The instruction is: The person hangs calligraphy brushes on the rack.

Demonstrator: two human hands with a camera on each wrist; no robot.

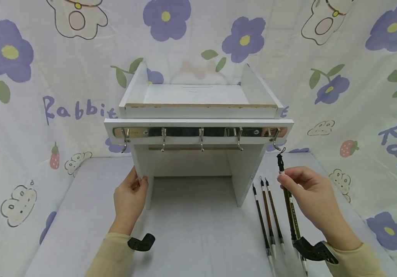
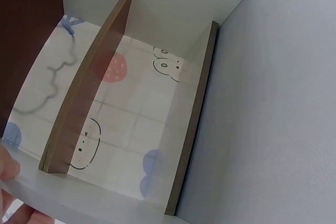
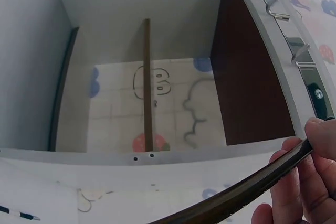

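Observation:
My right hand (image 1: pixel 310 196) pinches a dark calligraphy brush (image 1: pixel 286 196) near its top, with the thumb and fingers. The brush hangs upright, and its cord loop is close beside the rightmost metal hook (image 1: pixel 275 141); whether they touch I cannot tell. In the right wrist view the brush handle (image 3: pixel 236 184) runs down from the fingertips. My left hand (image 1: pixel 129 198) grips the left side panel of a white shelf (image 1: pixel 198 122), thumb in front. A hook rail (image 1: pixel 184 132) with several hooks crosses the shelf's front.
Several brushes (image 1: pixel 265 206) lie on the white-covered table (image 1: pixel 191 238) right of the shelf, and another brush (image 1: pixel 294 217) lies partly behind the held one. A white patterned cloth (image 1: pixel 80 69) hangs behind. Inside the shelf, a crossbar (image 2: pixel 86 77) spans the sides.

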